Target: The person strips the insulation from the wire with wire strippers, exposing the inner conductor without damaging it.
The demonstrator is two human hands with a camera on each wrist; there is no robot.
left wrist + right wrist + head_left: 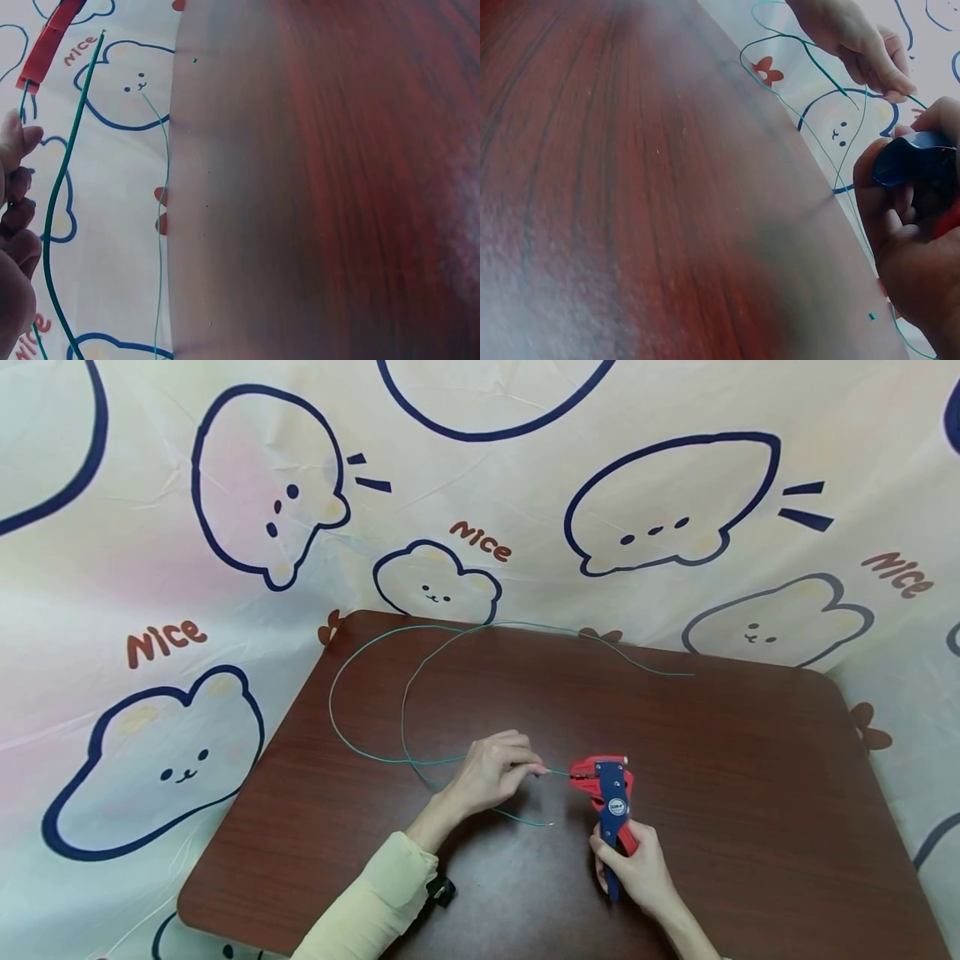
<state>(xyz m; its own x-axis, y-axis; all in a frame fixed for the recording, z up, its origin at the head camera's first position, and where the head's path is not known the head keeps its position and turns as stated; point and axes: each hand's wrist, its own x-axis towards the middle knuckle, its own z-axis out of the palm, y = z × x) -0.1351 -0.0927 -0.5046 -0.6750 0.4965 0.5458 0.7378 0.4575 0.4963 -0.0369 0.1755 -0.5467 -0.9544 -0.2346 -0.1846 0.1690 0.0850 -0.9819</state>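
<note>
Two hands share this job: your left hand (pixel 491 772) pinches the green wire (pixel 375 693) between thumb and fingertips just short of its end, and your right hand (pixel 637 868) is curled round the blue and red handles of the wire stripper (pixel 609 793), whose red head points at that end. Keep the pinch close to the tip so the thin wire does not bend as it enters the head, hold it level with the opening, and feed it straight in before you squeeze. Keep the stripper upright and steady; let only the left hand travel. Both hands work over the middle of the brown table (pixel 750 777), nearer its front edge, with a second loose end of wire lying just below your left hand. Behind, the wire sweeps in two wide loops toward the back edge and back left corner, touching the cartoon-printed cloth (pixel 150 527) there. Bare tabletop lies open to the right, toward the right edge.
</note>
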